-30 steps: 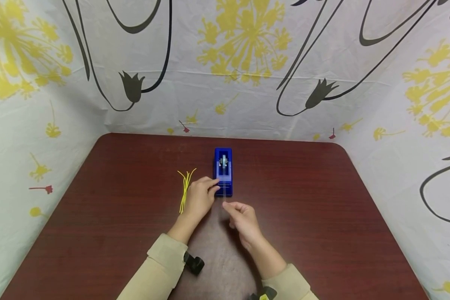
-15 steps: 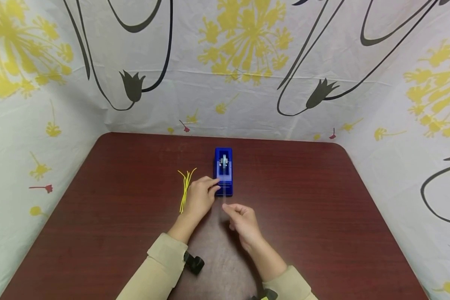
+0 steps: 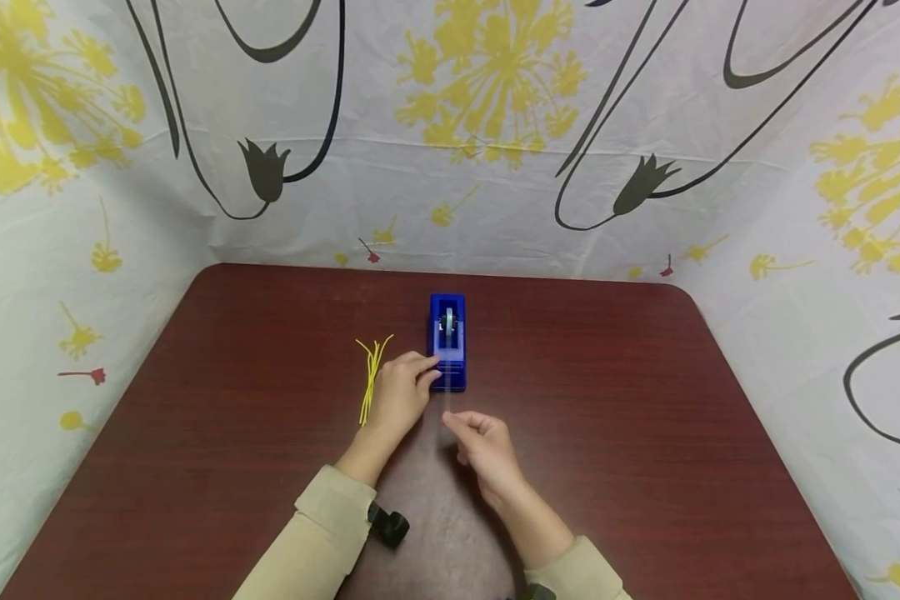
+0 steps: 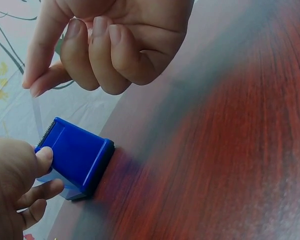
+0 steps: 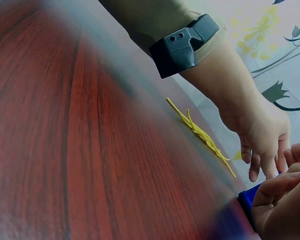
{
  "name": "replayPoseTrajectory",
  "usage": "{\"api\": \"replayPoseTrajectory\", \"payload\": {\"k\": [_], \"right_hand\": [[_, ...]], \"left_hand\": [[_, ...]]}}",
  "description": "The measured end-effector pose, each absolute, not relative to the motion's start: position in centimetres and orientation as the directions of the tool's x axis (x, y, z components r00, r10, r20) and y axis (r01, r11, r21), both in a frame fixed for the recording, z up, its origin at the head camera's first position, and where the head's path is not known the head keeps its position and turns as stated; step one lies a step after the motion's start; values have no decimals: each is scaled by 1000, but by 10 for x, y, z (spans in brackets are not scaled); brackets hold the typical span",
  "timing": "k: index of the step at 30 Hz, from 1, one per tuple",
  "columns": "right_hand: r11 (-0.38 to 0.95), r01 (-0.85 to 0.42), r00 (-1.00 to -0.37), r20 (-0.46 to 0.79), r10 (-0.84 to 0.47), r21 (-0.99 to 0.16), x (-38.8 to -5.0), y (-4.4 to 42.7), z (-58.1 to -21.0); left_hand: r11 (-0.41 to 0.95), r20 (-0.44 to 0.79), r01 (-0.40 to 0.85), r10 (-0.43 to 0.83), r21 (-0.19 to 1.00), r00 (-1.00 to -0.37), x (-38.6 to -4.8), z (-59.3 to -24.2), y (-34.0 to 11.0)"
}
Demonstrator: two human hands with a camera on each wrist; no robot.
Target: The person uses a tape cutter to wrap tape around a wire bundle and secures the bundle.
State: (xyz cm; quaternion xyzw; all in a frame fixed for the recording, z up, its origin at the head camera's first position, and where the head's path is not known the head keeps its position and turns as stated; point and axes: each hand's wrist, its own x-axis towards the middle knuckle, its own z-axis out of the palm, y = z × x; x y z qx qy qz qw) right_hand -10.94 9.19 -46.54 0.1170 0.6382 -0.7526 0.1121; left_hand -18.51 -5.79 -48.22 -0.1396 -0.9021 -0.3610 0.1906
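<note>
A blue tape dispenser [image 3: 457, 354] stands near the back middle of the table, a roll of clear tape [image 3: 448, 323] in it. The left hand [image 3: 399, 396] grips the dispenser's left side near its front, the thumb and fingers on its edge in the left wrist view. A strip of clear tape [image 4: 36, 112] runs from the toothed edge up to the right hand [image 4: 120, 45], which pinches its end between thumb and index finger, the other fingers curled. Yellow strands [image 3: 370, 383] lie in a loose bundle just left of the left hand.
The dark red wooden table [image 3: 645, 433] has rounded back corners. Behind it and at its sides hangs a white sheet [image 3: 495, 208] with yellow and grey flower prints. A black wrist device [image 5: 175, 55] is strapped over the left sleeve.
The right hand has drawn slightly down toward the front with the tape end, and the strip looks a little longer. The left hand remains on the dispenser.
</note>
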Motion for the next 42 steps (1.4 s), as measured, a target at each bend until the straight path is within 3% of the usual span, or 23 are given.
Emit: {"api": "replayPoseTrajectory", "payload": {"k": [42], "right_hand": [[-178,320,-946,-322,-16,-931,-97,96,-459]], "left_hand": [[683,453,395,105,614,-885,-184,-481,-58]]}}
